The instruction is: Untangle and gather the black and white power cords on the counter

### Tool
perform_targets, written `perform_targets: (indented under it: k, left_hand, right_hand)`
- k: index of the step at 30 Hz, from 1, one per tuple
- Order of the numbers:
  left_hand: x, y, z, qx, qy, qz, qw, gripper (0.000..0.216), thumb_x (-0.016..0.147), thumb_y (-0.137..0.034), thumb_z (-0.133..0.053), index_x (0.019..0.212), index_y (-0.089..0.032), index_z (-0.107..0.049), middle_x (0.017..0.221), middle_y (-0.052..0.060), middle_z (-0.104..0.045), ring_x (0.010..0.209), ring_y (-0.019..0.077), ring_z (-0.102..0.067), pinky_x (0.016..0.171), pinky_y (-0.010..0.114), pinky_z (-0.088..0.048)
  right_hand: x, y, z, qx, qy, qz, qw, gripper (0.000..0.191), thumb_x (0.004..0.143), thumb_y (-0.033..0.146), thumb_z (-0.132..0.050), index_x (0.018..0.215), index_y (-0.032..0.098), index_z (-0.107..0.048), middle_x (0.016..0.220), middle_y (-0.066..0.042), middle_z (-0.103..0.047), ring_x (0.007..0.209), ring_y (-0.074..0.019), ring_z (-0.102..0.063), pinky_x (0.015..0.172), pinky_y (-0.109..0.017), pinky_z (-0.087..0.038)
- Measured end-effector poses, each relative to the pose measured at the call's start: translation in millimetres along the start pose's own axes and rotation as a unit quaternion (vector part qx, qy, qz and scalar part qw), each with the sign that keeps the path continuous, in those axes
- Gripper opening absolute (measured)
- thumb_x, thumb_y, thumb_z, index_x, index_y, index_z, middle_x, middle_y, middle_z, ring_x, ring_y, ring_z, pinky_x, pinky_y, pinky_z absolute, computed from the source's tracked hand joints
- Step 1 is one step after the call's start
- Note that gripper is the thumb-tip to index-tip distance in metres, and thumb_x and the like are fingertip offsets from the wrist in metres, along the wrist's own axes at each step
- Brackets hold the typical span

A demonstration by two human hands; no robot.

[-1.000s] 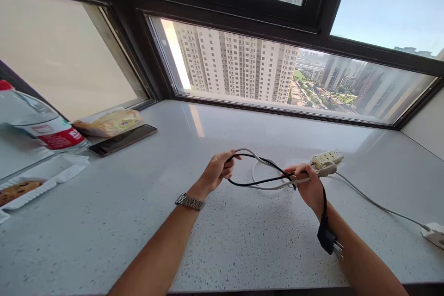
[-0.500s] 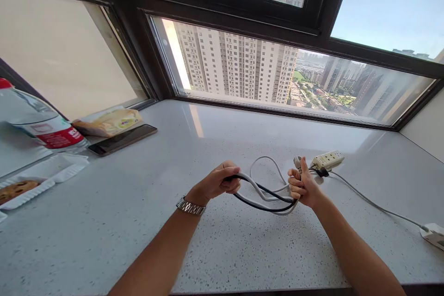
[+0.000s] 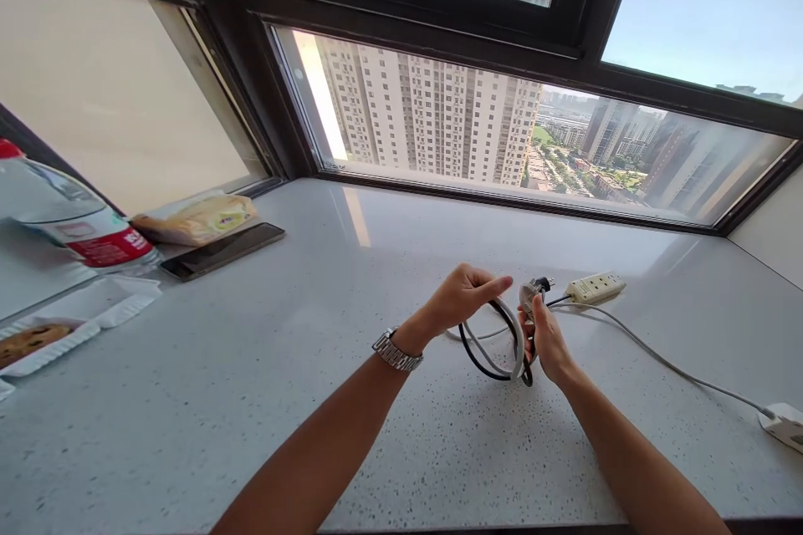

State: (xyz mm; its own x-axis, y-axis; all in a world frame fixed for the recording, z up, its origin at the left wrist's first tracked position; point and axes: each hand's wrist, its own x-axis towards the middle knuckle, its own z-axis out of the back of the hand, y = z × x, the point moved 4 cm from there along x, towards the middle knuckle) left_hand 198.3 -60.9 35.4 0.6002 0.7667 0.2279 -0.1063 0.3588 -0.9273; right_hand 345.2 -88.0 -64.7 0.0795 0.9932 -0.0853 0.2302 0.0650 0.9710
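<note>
Hands, two: left hand (image 3: 461, 297) and right hand (image 3: 544, 338) each grip-clamped on two looped cords (image 3: 502, 347).

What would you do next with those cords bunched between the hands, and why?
Probably tuck the loose plug into the loop. The left hand and right hand hold the black and white cords in one small coil, the plug sticking up above it beside the power strip.

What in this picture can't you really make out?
- Cables: where each runs between the left hand and right hand, fingers cover it.
- Bottle: cut off by the left edge.
- Adapter: cut off by the right edge.
- Power strip: sockets too small.
</note>
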Motion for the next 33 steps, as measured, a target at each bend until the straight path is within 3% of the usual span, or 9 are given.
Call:
perform_targets:
  k: [3,5,12,16,19,21,24,28,33]
  left_hand:
    - [-8,34,0,-0.057,-0.013,0.112,0.992,0.044,0.073,-0.055,-0.06,0.069,-0.011,-0.065,0.044,-0.009,-0.026,0.039,0.0041,-0.019,0.038,0.02,-0.014]
    - [-10,46,-8,-0.077,0.003,0.14,0.987,0.043,0.069,-0.053,-0.064,0.08,-0.011,-0.068,0.045,-0.008,-0.03,0.039,0.0043,-0.021,0.038,0.02,-0.014]
    - [3,53,-34,-0.123,-0.068,0.077,0.987,0.036,0.063,-0.046,-0.072,0.063,-0.013,-0.056,0.053,-0.003,-0.047,0.05,0.0084,-0.041,0.045,0.02,-0.028]
    - [-1,61,-15,-0.197,-0.182,0.077,0.96,0.041,0.063,-0.047,-0.072,0.06,-0.016,-0.046,0.051,-0.008,-0.033,0.041,0.0035,-0.027,0.038,0.019,-0.02]
    - [-9,73,9,-0.238,-0.26,0.113,0.929,0.042,0.063,-0.048,-0.073,0.065,-0.016,-0.045,0.052,-0.01,-0.026,0.039,0.0013,-0.016,0.035,0.019,-0.012]
    - [-12,80,18,-0.24,-0.274,0.125,0.923,0.043,0.061,-0.048,-0.074,0.067,-0.016,-0.046,0.051,-0.011,-0.024,0.039,0.0011,-0.015,0.034,0.019,-0.012]
    - [-11,84,14,-0.234,-0.238,0.133,0.933,0.044,0.062,-0.05,-0.073,0.069,-0.016,-0.046,0.051,-0.011,-0.024,0.039,0.0014,-0.016,0.034,0.018,-0.013]
    - [-9,81,1,-0.212,-0.216,0.12,0.946,0.043,0.067,-0.053,-0.068,0.071,-0.018,-0.043,0.052,-0.011,-0.027,0.039,0.0021,-0.018,0.035,0.018,-0.015]
    - [-7,69,-5,-0.102,-0.233,0.029,0.967,0.037,0.071,-0.047,-0.064,0.065,-0.017,-0.043,0.056,-0.007,-0.034,0.048,0.0052,-0.03,0.044,0.018,-0.026]
  right_hand:
    - [0,3,-3,0.01,-0.016,0.022,1.0,0.06,0.07,0.077,-0.049,0.072,0.017,-0.053,0.052,0.004,-0.044,0.036,-0.0076,-0.034,0.029,-0.021,-0.026]
    - [0,6,-8,-0.005,-0.024,0.053,0.998,0.055,0.071,0.073,-0.051,0.065,0.018,-0.051,0.048,0.004,-0.043,0.036,-0.008,-0.034,0.031,-0.021,-0.026]
    - [1,5,-13,-0.071,0.018,0.077,0.994,0.047,0.076,0.061,-0.054,0.055,0.02,-0.048,0.043,0.003,-0.045,0.036,-0.0099,-0.038,0.035,-0.023,-0.03]
    - [-3,0,-9,-0.121,0.127,0.045,0.984,0.051,0.077,0.064,-0.048,0.058,0.017,-0.057,0.048,-0.001,-0.053,0.04,-0.0124,-0.046,0.04,-0.024,-0.035]
    - [-10,4,-10,-0.152,0.217,0.046,0.963,0.054,0.081,0.063,-0.045,0.063,0.015,-0.064,0.058,-0.005,-0.061,0.054,-0.0152,-0.056,0.054,-0.026,-0.043]
    - [-16,7,-15,-0.168,0.264,0.049,0.948,0.053,0.083,0.059,-0.045,0.067,0.015,-0.067,0.066,-0.007,-0.065,0.063,-0.0168,-0.059,0.064,-0.027,-0.045]
    - [-25,9,-25,-0.165,0.32,0.037,0.932,0.045,0.084,0.052,-0.048,0.067,0.015,-0.067,0.067,-0.006,-0.063,0.066,-0.0167,-0.058,0.066,-0.027,-0.044]
    - [-31,5,-32,-0.027,0.257,0.0,0.966,0.023,0.076,0.034,-0.057,0.081,0.014,-0.067,0.074,-0.004,-0.062,0.063,-0.0135,-0.054,0.062,-0.025,-0.043]
    - [-24,-7,-20,0.163,0.065,-0.108,0.979,0.035,0.063,0.015,-0.058,0.097,0.017,-0.059,0.065,0.002,-0.058,0.045,-0.0107,-0.048,0.045,-0.023,-0.041]
